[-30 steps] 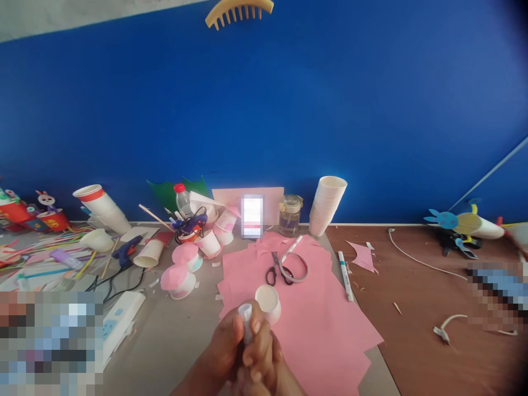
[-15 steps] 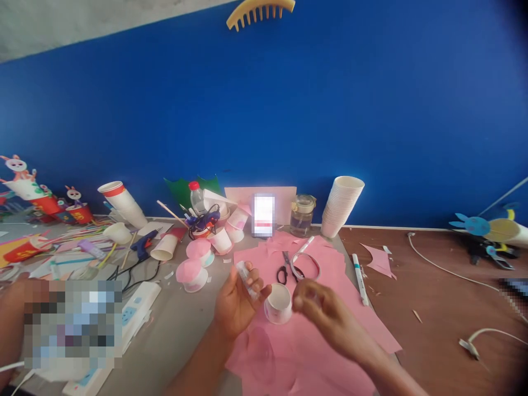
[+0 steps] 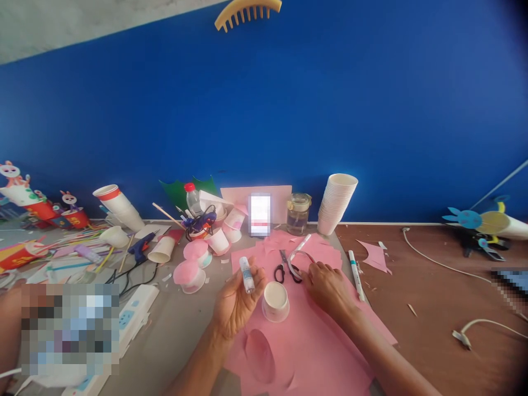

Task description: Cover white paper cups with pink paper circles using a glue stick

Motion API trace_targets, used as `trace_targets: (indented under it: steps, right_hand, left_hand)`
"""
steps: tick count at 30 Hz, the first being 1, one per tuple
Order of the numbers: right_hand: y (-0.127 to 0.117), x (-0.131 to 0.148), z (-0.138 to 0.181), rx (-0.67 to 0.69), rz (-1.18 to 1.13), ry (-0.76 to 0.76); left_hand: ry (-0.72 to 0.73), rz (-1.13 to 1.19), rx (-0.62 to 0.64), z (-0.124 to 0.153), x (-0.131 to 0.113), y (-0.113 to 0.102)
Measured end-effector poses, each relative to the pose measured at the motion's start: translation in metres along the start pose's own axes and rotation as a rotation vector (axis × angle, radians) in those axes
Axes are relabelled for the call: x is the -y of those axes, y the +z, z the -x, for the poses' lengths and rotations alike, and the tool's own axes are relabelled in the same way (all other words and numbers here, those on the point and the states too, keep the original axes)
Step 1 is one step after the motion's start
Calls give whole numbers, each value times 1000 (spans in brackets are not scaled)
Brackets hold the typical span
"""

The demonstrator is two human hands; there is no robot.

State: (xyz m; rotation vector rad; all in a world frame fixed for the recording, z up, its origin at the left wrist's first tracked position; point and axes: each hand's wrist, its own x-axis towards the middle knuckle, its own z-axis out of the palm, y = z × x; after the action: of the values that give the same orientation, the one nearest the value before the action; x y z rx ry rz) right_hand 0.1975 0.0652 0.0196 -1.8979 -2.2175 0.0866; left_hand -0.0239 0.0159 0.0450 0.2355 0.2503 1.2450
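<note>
We've got the left hand (image 3: 236, 301) gripping a glue stick (image 3: 247, 275), tilted. Right hand (image 3: 329, 286) is curled down by the grey ring (image 3: 291, 265); fingertips hidden, so we can't tell if it grips. White cup (image 3: 275, 309) sits between them on pink paper (image 3: 322, 352). Farther out we note scissors (image 3: 279, 273), marker (image 3: 356, 275), stacked cups (image 3: 337, 204), counter (image 3: 177, 330).

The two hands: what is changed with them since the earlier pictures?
The left hand now holds the white tube alone; the right hand has come away, rightward and forward, to the grey ring. The paper cup and scissors stayed put.
</note>
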Motion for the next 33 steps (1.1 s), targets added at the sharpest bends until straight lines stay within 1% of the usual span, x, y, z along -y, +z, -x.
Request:
trace_targets:
  steps: [4,7,10,12,13,14,16,18,20,22,23,25,26,27,28,30,32,33]
  right_hand:
    - [-1,-1,2,-44,34,-32]
    - [-3,0,2,-116,-39,-49]
    - [-8,2,0,-184,-229,-41]
    - [-17,3,0,-165,-465,-12]
    - [-23,3,0,-113,-615,-3]
    - [-30,4,2,-22,-783,-14]
    - [-45,7,7,260,-1066,-93]
    - [-57,13,15,475,-1285,-220]
    - [-64,23,23,625,-1443,-320]
    - [-66,35,30,789,-1546,-360]
    - [-66,40,32,850,-1598,-344]
    - [-64,47,35,905,-1695,-282]
    - [-63,48,35,894,-1748,-250]
    - [-62,47,34,854,-1798,-223]
    - [-63,45,34,788,-1839,-197]
    - [-65,40,34,591,-1863,-146]
    - [-68,37,36,377,-1771,-145]
    - [-68,37,39,275,-1684,-176]
  left_hand:
    - [-39,-15,26,2,0,2]
    - [-26,-103,43,3,2,5]
    - [-45,-252,90,7,5,11]
    - [-62,-369,143,10,8,15]
    - [-75,-427,167,12,9,18]
    - [-92,-482,188,14,10,19]
    - [-138,-566,224,18,13,22]
    - [-182,-608,258,20,17,23]
    - [-211,-630,290,20,20,23]
    - [-230,-662,302,19,23,22]
    - [-243,-687,299,19,25,21]
    - [-260,-746,290,20,25,20]
    - [-257,-782,288,21,24,20]
    - [-237,-823,283,21,22,20]
    - [-197,-868,276,21,19,20]
    - [-66,-963,235,20,10,20]
    - [122,-1025,148,17,1,18]
    - [219,-1025,98,15,-4,17]
